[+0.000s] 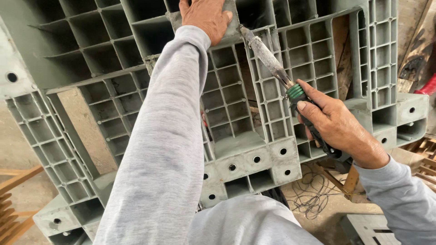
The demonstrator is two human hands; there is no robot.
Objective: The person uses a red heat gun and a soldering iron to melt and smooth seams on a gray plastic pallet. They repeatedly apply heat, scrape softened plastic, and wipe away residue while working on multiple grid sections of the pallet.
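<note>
A large grey-green plastic pallet [268,109] with a ribbed grid underside stands tilted up in front of me. My left hand [205,18], at the end of a grey sleeve, presses flat on a small grey plastic piece [230,13] against the pallet's ribs near the top. My right hand [335,124] grips the black and green handle of a soldering iron [269,59]. The iron's crusted metal shaft points up and left, and its tip touches the rib just right of my left hand.
Tangled thin wire [313,195] lies on the concrete floor at lower right. Wooden slats [13,195] sit at the lower left and more wood [420,147] at the right edge. A red object [429,86] shows at the far right. Another grey pallet piece [368,229] lies below.
</note>
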